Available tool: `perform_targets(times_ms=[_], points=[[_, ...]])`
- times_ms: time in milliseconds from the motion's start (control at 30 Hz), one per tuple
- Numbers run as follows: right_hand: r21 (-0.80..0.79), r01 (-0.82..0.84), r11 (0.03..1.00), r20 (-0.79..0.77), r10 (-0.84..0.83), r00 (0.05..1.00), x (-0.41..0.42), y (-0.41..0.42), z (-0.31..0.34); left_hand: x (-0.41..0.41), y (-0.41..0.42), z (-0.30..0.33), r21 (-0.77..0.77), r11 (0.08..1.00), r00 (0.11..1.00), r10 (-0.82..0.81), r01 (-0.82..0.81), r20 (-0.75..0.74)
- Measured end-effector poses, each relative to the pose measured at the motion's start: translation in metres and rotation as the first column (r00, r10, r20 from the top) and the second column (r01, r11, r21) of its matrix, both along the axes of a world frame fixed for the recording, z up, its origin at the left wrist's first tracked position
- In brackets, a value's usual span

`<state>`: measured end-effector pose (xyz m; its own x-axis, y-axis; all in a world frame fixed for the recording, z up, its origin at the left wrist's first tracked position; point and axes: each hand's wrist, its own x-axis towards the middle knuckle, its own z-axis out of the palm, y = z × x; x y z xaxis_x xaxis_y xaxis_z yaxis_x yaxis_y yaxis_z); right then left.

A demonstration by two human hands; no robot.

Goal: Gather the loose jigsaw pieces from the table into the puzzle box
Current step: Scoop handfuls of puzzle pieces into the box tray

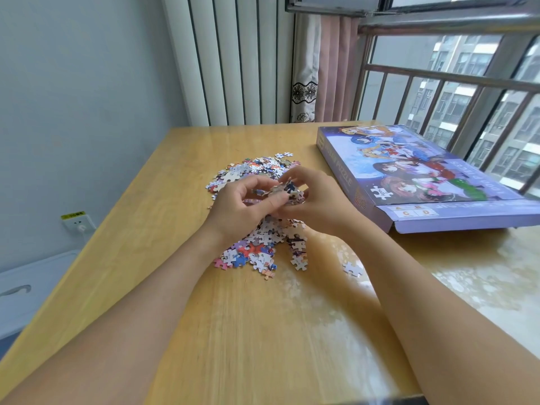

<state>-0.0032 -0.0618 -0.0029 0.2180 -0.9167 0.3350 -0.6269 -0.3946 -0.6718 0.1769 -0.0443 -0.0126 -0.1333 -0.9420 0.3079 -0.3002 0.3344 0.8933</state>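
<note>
Both hands, left hand and right hand, fingers clamped on a clutch of jigsaw pieces above the counter pile; puzzle box lies rightward, long axis running away; right hand nearer.

The loose jigsaw pieces are lying in a colourful heap at the centre of the frame, many showing white backs, others red, blue and pink print. A small cluster of pieces is sitting raised above the heap's middle, partly hidden, so its count is hard to tell. Two stray pieces are lying apart at the lower right of the heap. The puzzle box is lying flat at the right of the frame, purple with cartoon figures, its near end flap hanging open.
</note>
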Motion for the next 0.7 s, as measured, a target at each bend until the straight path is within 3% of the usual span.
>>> perform_targets(times_ms=[100,200,367,500,700], points=[[0.012,0.020,1.000,0.041,-0.020,0.999,-0.003,-0.003,-0.001,0.001,0.003,-0.003,-0.062,0.997,0.990,-0.025,0.033,0.136],[0.020,0.024,1.000,0.077,-0.026,0.997,-0.005,-0.005,-0.003,0.003,0.000,-0.004,-0.111,0.993,0.986,-0.013,0.032,0.166],[0.015,0.029,0.999,0.113,-0.031,0.993,-0.006,-0.003,0.002,0.006,-0.004,-0.005,-0.118,0.993,0.992,-0.001,0.016,0.122],[-0.031,0.053,0.998,0.117,-0.050,0.992,-0.007,0.000,0.006,0.006,-0.007,-0.005,-0.074,0.997,1.000,0.006,-0.006,0.000],[-0.073,-0.015,0.997,0.024,0.017,1.000,-0.002,0.006,0.007,0.006,-0.011,-0.007,-0.043,0.999,1.000,0.013,-0.013,0.006]])
